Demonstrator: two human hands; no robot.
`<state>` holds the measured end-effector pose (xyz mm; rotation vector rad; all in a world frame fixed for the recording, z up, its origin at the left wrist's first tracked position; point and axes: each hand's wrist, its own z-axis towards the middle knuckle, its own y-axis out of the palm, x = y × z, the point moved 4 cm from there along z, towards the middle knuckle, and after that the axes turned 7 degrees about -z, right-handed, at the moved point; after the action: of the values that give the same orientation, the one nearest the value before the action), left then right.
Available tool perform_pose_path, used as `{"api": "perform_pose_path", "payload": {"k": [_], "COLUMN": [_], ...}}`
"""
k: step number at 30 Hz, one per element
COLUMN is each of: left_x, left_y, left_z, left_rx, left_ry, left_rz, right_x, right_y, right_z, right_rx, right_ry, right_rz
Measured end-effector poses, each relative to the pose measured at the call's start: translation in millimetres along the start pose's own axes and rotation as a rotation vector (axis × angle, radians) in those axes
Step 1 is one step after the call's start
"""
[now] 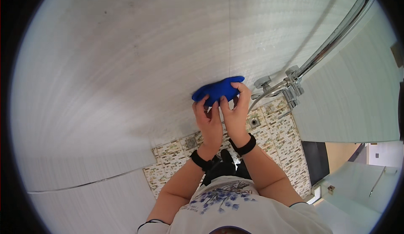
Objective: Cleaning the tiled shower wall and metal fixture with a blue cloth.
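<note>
A folded bright blue cloth (219, 90) lies against the pale tiled wall (168, 53), wider than both hands together. My left hand (208, 122) grips its lower left part, fingers bent into the fabric. On the right side of the cloth is my right hand (237, 115), its index finger over the front near the right end and its thumb at the lower edge. The two thumbs come close together at the cloth's bottom middle. Black bands circle both wrists. Parts of the fingers are hidden behind the hands and cloth.
Right of the hands, a chrome shower mixer (290, 86) with a hose and a long riser pipe (332, 40) juts from the wall. Below is a mosaic-tiled floor (277, 149) with a drain (254, 122). A glass panel (357, 187) stands lower right.
</note>
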<state>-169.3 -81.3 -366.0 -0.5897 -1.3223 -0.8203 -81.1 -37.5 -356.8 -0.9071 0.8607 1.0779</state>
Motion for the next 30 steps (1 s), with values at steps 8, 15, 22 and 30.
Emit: {"api": "perform_pose_path", "payload": {"k": [8,15,22,30], "left_x": [-104.7,-83.9,12.0,-74.0], "left_y": [1.4,16.2,49.5,36.6], "left_z": [-11.5,-12.1,-4.8,-11.6], "left_rx": [-0.161,-0.248,-0.327,-0.329], "left_ry": [-0.118,-0.143,0.022,-0.014], "left_rz": [0.175,0.084,-0.145,0.073], "right_x": [101.3,94.9,2.1,77.5], "right_y": [6.4,-8.0,-40.6,-13.5], "right_z": [-31.7,-19.0,26.1,-11.8], "right_rx": [-0.011,0.017,0.180,0.122], "right_ry": [0.175,0.329,0.040,0.018], "right_rz": [-0.156,-0.040,-0.093,-0.293]}}
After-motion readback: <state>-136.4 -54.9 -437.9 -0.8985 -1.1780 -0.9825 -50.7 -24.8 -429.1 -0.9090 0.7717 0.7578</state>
